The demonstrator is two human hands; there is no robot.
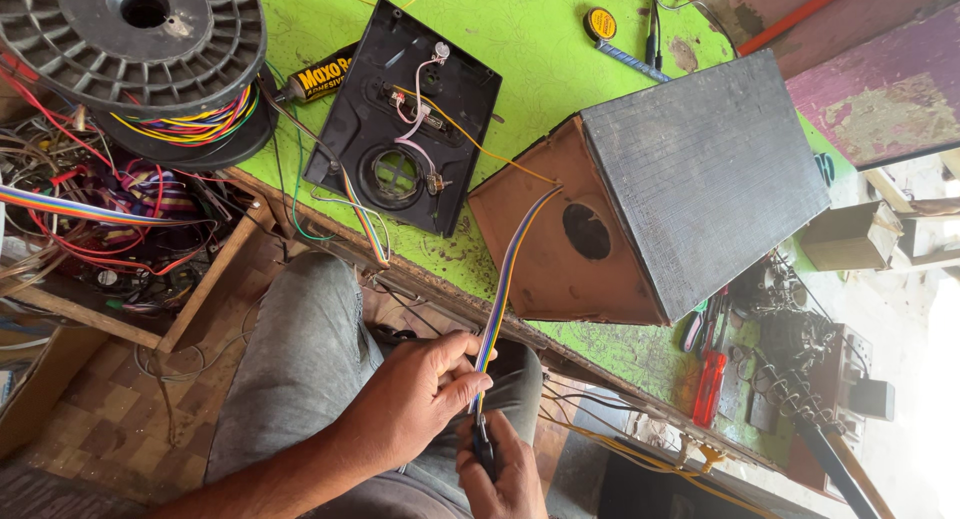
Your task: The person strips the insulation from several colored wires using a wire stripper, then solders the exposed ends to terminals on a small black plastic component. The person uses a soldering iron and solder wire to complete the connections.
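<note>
My left hand (420, 399) pinches a flat rainbow ribbon cable (503, 299) between thumb and fingers, over my lap. The cable climbs to the brown front of a house-shaped wooden box (540, 249) that has a round hole and a dark grey roof (700, 169). Just below, my right hand (505, 474) grips a small black tool (485, 444) at the cable's lower end. What kind of tool it is stays hidden by the fingers.
A black plastic panel (405, 119) with loose wires lies on the green tabletop (520, 39). Nearby are a big black wire spool (130, 39), an adhesive tube (320, 79) and a small tape measure (600, 24). A crate of tangled wires (110, 229) stands left; red-handled tools (710, 379) lie right.
</note>
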